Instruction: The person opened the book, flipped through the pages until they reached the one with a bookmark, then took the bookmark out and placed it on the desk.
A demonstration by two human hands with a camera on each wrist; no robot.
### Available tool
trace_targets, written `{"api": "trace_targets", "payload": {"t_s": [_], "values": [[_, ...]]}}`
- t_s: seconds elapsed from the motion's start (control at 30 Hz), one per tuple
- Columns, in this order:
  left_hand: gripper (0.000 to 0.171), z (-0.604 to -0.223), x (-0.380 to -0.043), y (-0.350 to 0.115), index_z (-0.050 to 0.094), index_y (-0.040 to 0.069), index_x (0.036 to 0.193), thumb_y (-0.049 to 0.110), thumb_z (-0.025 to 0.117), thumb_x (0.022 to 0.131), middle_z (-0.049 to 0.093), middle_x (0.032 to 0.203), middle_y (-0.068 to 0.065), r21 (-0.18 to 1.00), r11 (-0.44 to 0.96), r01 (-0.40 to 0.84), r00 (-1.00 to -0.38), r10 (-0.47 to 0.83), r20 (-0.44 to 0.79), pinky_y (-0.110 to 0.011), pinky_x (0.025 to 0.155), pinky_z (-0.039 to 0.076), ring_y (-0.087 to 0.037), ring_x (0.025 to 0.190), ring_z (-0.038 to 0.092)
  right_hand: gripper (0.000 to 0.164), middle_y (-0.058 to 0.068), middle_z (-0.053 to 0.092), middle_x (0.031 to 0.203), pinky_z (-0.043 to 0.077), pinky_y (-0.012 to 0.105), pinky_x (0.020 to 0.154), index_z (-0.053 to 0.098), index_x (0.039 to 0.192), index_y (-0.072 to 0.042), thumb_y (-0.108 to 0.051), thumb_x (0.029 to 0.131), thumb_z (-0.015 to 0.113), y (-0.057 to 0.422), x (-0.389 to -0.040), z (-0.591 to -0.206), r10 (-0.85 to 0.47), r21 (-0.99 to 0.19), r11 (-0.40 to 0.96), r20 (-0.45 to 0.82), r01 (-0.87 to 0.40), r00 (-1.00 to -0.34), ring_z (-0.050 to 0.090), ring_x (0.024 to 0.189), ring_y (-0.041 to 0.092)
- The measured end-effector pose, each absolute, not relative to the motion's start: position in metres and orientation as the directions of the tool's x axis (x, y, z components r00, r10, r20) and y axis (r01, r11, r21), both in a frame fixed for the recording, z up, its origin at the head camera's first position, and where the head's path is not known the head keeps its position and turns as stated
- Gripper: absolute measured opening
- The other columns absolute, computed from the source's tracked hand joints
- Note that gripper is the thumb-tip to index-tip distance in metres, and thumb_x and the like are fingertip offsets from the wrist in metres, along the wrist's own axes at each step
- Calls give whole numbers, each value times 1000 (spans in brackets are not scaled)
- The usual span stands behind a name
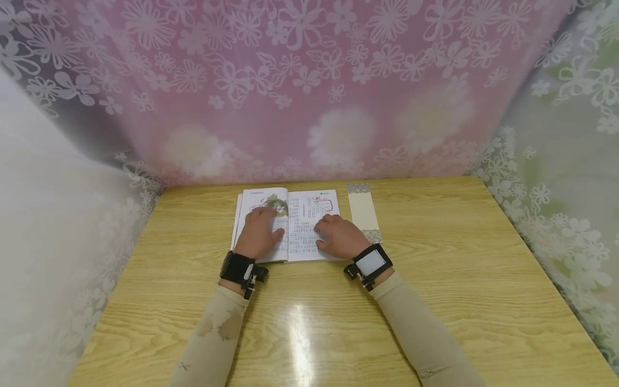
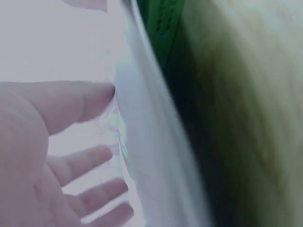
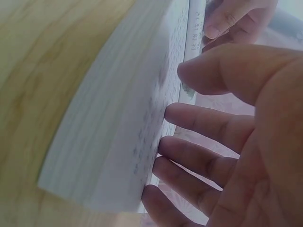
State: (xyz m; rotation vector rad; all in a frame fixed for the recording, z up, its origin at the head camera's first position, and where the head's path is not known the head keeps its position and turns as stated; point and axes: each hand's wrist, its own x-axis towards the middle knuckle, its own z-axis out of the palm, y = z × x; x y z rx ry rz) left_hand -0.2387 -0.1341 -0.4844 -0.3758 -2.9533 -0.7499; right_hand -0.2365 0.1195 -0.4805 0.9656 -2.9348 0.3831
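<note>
An open book (image 1: 302,215) lies on the table, with printed text, a coloured picture on its left page and a red mark on its right page. My left hand (image 1: 258,234) rests on the left page, its fingers reaching the picture. In the left wrist view, the thumb (image 2: 90,101) touches the paper near the book's edge. Over on the right page, my right hand (image 1: 340,236) has its fingertips down on the print. The right wrist view shows those fingers (image 3: 189,158) loosely bent, touching the page above a thick stack of leaves (image 3: 104,118).
A cream strip of card or paper (image 1: 364,209) with grey patterned ends lies just right of the book. The wood-grain table (image 1: 435,279) meets a pink flowered curtain (image 1: 309,107) at the back. Flowered cloth (image 1: 570,215) hangs at the right side.
</note>
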Motion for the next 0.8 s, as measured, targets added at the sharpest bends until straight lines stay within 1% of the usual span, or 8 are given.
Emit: {"api": "trace_targets", "payload": {"t_s": [0.17,0.3,0.37,0.43,0.53,0.67,0.73,0.8], "values": [[70,-476,-240,-151,39,0,144,33,65,88,35,140,-27,490,867,89,-991,30,128,-55,105,25,-45,131,28,31,3,60,116,47,36,88,69,115,-16,-33,90,63,118,-237,-478,-583,-222,777,98,-589,-806,56,107,24],[78,-468,-239,-169,28,0,149,38,61,89,31,139,-31,525,847,-76,-991,-122,53,-60,93,35,-52,122,35,31,4,59,117,46,37,89,68,116,-15,-33,90,63,117,-236,-476,-579,-232,779,88,-582,-810,55,108,25],[77,-464,-238,-176,26,0,150,37,58,91,36,136,-31,544,833,-98,-989,-142,39,-58,89,39,-50,116,43,31,4,59,117,45,37,90,68,116,-15,-33,91,62,116,-236,-476,-577,-235,781,80,-578,-813,55,108,25],[72,-458,-236,-180,28,-1,149,35,55,92,43,132,-28,563,821,-88,-989,-140,50,-54,86,42,-45,110,49,31,4,59,117,45,37,90,68,116,-14,-33,91,61,116,-236,-475,-577,-237,782,75,-576,-813,55,108,24],[63,-445,-232,-181,33,-1,147,27,53,94,55,120,-23,605,795,-30,-987,-120,108,-48,73,47,-37,94,58,30,3,59,115,45,36,90,68,114,-14,-33,91,61,117,-236,-475,-578,-242,780,76,-577,-813,55,107,23],[58,-428,-227,-174,34,7,149,26,52,97,59,104,-13,684,723,94,-984,-38,175,-37,56,46,-27,74,58,29,3,60,113,45,35,89,68,112,-14,-33,92,60,119,-237,-476,-578,-253,776,79,-577,-812,56,104,22],[56,-422,-224,-169,34,12,149,32,51,100,58,105,-9,737,649,186,-979,58,196,-35,57,47,-23,76,59,29,2,60,113,45,35,89,68,112,-14,-33,92,60,120,-238,-478,-578,-253,777,77,-577,-812,56,104,22],[54,-418,-223,-161,34,16,150,40,45,102,58,112,-8,785,556,272,-962,165,216,-36,67,50,-22,88,60,29,2,59,113,45,35,89,68,111,-14,-34,93,59,122,-239,-479,-583,-261,772,75,-580,-809,56,105,22]]}}
